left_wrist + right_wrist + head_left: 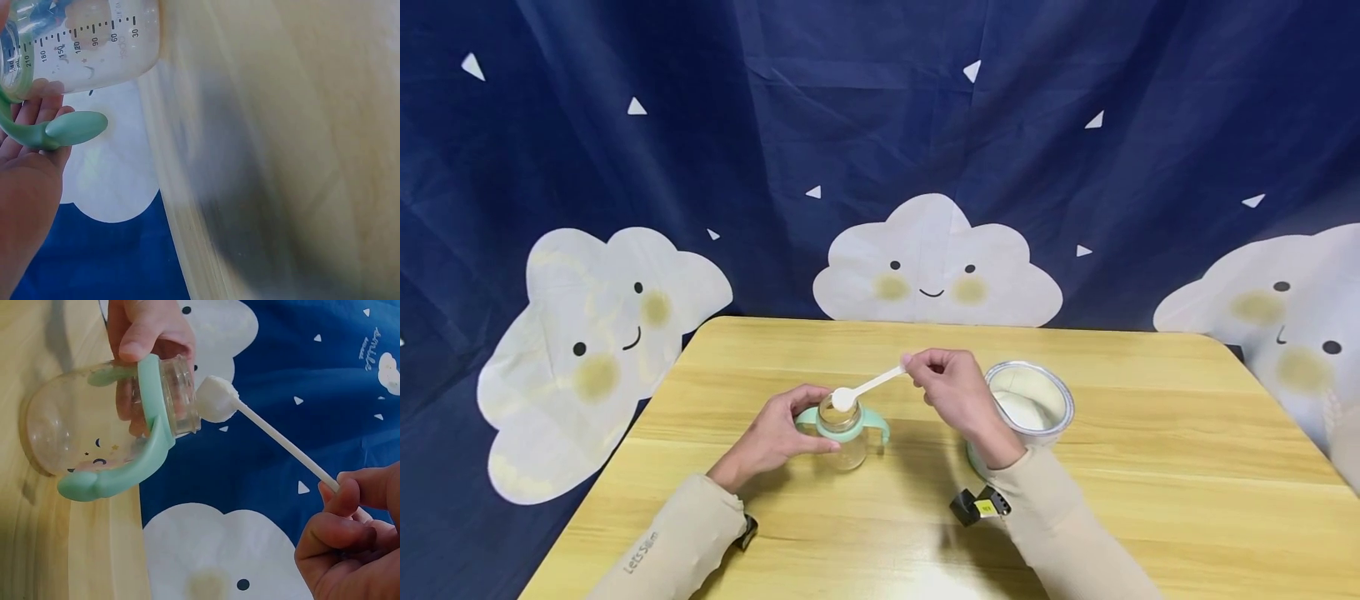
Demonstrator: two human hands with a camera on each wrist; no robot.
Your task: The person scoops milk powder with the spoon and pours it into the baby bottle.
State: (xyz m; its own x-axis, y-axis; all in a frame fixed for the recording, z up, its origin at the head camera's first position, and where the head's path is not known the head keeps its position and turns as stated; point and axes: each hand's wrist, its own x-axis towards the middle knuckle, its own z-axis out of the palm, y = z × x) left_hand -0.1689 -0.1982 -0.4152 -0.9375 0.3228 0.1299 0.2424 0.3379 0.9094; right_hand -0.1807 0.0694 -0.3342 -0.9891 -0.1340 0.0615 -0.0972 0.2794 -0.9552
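A clear baby bottle point(81, 425) with a green two-handled collar point(150, 406) stands upright and uncapped on the table. My left hand point(777, 429) grips it around the neck and collar; in the left wrist view its printed scale faces the camera. Between thumb and fingers my right hand point(953, 392) pinches the end of a long-handled white measuring scoop point(281, 439). White powder heaps the scoop's bowl point(217, 399), which is just over the bottle's open mouth. Beside the right forearm is an open can point(1060, 392) with white powder inside, its lower part partly hidden by that arm.
The pale wooden table point(1150, 417) runs back to a dark blue cloth point(880, 125) printed with smiling clouds and white triangles. Black wrist devices point(979, 506) are strapped at both sleeves. The can stands close to the right wrist.
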